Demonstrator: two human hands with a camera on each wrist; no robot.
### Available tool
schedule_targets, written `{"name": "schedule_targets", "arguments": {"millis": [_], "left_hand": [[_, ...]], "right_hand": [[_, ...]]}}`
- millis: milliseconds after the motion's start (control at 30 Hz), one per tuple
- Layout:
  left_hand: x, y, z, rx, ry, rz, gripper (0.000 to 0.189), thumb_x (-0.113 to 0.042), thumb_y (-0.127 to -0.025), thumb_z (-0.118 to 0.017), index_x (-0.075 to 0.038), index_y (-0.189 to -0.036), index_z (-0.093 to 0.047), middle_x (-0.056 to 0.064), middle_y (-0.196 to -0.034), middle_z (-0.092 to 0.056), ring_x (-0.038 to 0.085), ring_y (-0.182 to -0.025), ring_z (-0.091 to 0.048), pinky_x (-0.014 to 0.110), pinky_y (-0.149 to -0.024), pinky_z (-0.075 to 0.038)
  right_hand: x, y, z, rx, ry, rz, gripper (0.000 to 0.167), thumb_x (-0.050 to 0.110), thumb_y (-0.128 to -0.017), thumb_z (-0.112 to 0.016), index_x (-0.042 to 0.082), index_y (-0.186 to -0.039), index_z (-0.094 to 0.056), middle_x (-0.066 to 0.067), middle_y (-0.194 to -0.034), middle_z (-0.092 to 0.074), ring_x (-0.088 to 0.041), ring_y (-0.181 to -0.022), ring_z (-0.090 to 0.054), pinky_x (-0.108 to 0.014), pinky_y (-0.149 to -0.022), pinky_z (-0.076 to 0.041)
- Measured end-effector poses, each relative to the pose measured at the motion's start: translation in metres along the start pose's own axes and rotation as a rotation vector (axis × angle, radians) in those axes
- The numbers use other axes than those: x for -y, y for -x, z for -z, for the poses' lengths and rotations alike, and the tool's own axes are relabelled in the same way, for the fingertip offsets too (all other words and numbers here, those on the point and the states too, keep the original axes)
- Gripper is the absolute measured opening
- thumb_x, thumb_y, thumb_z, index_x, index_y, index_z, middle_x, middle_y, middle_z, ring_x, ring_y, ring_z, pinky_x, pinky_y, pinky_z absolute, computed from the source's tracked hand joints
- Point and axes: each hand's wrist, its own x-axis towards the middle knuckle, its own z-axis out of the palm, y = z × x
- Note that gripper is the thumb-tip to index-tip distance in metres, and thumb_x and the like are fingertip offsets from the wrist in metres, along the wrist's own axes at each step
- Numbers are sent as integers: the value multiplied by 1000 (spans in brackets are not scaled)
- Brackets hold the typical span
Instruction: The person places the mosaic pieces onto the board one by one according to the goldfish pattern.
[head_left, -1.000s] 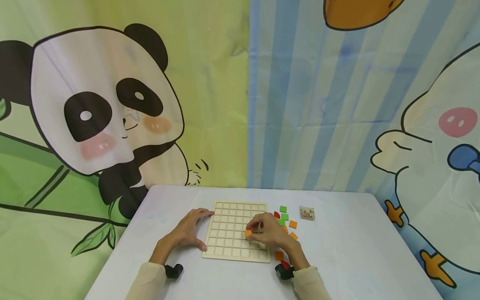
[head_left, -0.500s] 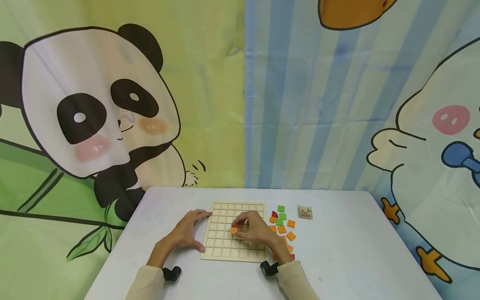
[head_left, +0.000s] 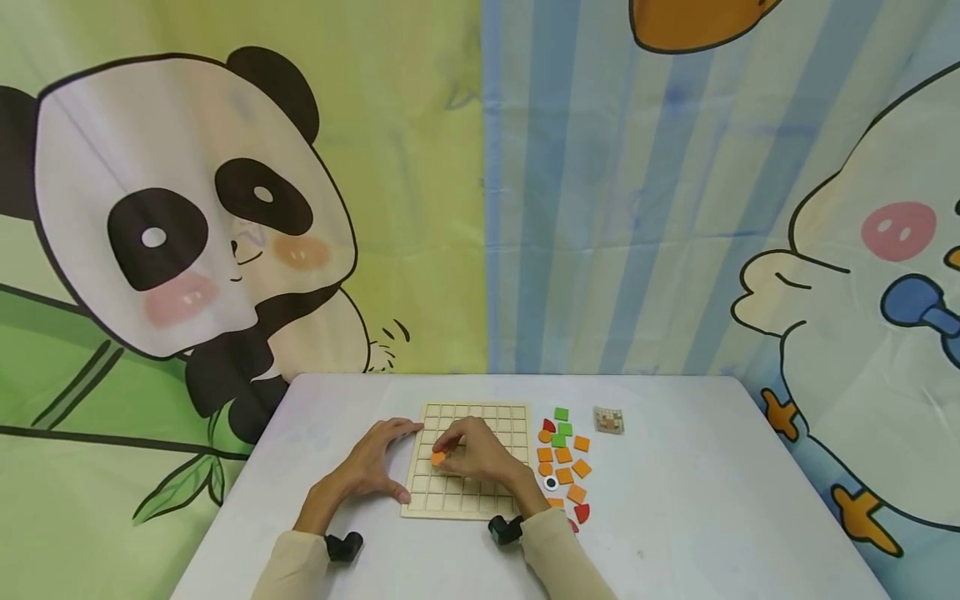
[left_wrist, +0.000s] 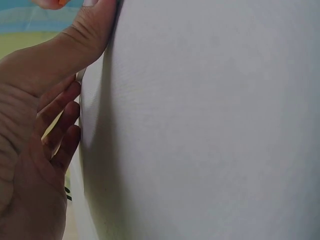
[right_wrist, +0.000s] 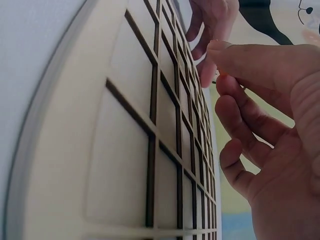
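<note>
A pale wooden grid board (head_left: 435, 504) lies on the white table in the head view. My left hand (head_left: 371, 462) rests at its left side, index fingertip near the far corner and thumb near the close corner, fingers spread. Over the left part of the grid, my right hand (head_left: 483, 458) pinches a small orange piece (head_left: 438, 459) between thumb and fingertip. In the right wrist view only a sliver of that orange piece (right_wrist: 222, 73) shows, its outline mostly hidden. The other fingers of the right hand (right_wrist: 275, 120) are loosely bent beside the grid.
Right of the board lie several loose pieces: orange squares (head_left: 581, 444), green squares (head_left: 561, 414), red wedges (head_left: 582, 513), orange rounds (head_left: 545, 436) and a white disc with a black centre (head_left: 551, 483). A small patterned card (head_left: 608, 421) lies farther right. Cartoon curtains (head_left: 420, 250) stand behind the table.
The right hand has moved left across the board with the orange piece, uncovering more loose pieces on the right. My left hand has stayed at the board's edge.
</note>
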Motion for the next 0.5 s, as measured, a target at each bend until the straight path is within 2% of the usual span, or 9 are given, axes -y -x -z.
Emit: {"name": "schedule_targets", "arguments": {"millis": [200,500], "left_hand": [[-3,0,-1,19,17,6,129,-56,-45,-108,-14,-157,-58,10,-155,-61,36,-139,-55,67,-117,-47],[-1,-1,0,12,3,17,129,-51,-44,-110,-16,-157,-59,7,-154,-62,34,-138,-55,65,-117,-47]], "right_hand": [[-2,-3,-8,12,4,-38,20,3,-85,-90,4,-105,-86,-7,-103,-83,-17,-93,-75,-23,-85,-61],[-3,-13,-18,13,4,-64,19,2,-87,-85,4,-106,-86,-8,-102,-84,-8,-86,-73,-19,-80,-60]]}}
